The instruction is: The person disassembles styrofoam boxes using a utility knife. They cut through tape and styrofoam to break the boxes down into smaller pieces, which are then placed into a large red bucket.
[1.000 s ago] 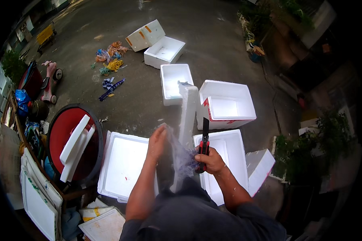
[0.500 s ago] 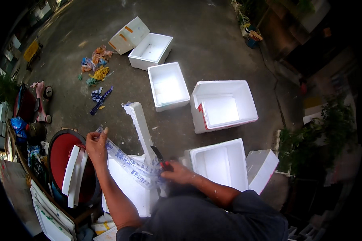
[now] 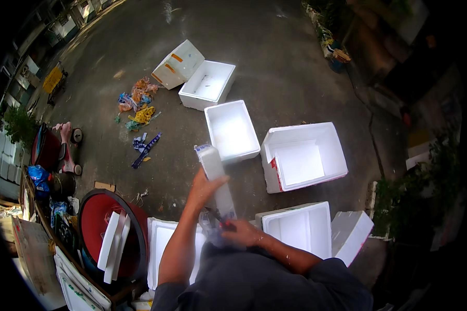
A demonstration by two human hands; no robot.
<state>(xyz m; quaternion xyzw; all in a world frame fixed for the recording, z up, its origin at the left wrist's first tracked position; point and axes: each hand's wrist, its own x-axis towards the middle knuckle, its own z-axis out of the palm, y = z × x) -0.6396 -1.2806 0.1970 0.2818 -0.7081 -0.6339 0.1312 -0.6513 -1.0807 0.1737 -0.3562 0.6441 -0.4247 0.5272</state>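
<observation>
I see the left hand [image 3: 202, 191] gripping the white foam piece [image 3: 222, 198] in front of the torso [image 3: 254, 280], thumb across its face; the right hand [image 3: 242, 232] is curled round a cutter [image 3: 214, 213], blade angled up-left near the foam's lower end.

"What carries everything here?"
"Grey pavement [image 3: 275, 78]."
"And on it?"
"Crumpled plastic [image 3: 141, 92] at ten o'clock, blue strips [image 3: 148, 150] at nine, an open white foam box [image 3: 335, 150] at three."
</observation>
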